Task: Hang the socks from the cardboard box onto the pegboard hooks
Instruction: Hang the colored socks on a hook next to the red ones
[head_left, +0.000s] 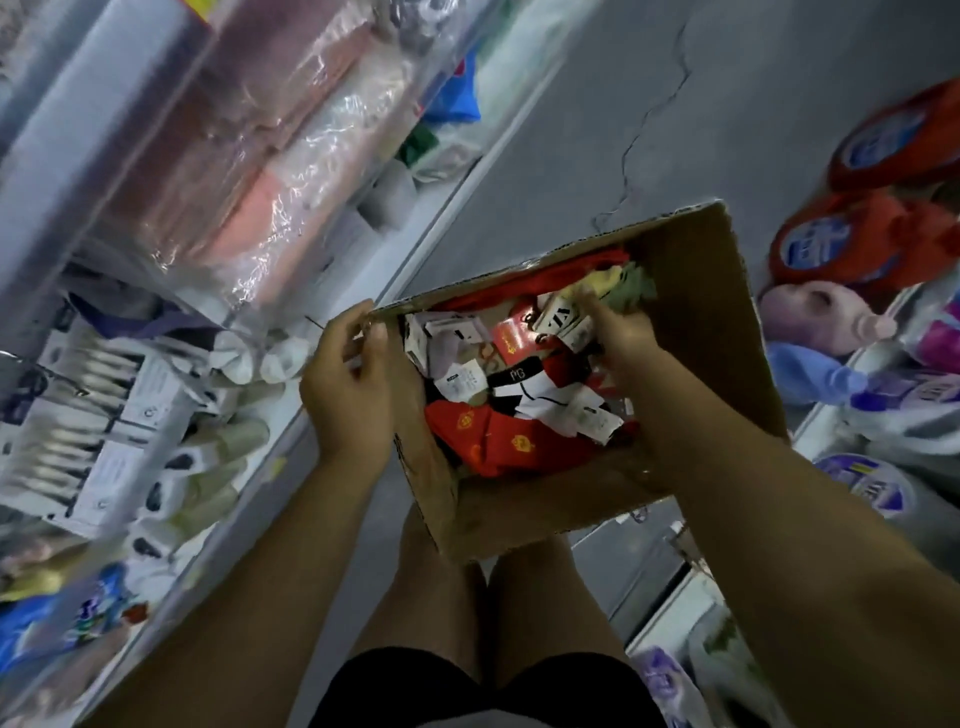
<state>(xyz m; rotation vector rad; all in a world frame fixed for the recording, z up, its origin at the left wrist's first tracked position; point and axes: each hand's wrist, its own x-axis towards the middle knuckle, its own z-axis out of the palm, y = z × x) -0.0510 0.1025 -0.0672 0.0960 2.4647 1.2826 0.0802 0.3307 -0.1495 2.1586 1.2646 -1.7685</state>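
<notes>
Head view, looking steeply down an aisle. Grey concrete floor (571, 130): smooth and matt, with a thin crack running toward the box. Left shelving unit (363, 249): pale metal edge, loaded with folded pink and beige textiles in glossy, crinkled clear film (249, 171). Lower on that side, carded sock packs (104, 410) hang in rows, motion-blurred. Right shelf: rounded plastic detergent jugs (857, 244) in red, with lilac and blue ones below.

Cardboard box (701, 322): brown corrugated board, rectangular, open at the top with ragged, torn edges, located at mid-frame above the person's bare legs (457, 597). Whether it rests on anything cannot be determined.

Socks (493, 441): a loose heap inside the box, soft knit, mostly red with gold motifs, also black-and-white and pale yellow-green pairs, many bearing white card tags.

Left hand (353, 389): grips the left rim of the box at its far corner, thumb over the edge, fingers curled against the outer wall.

Right hand (623, 332): inside the box at the far end, fingers curled into a bunch of tagged socks; fingertips are blurred.
</notes>
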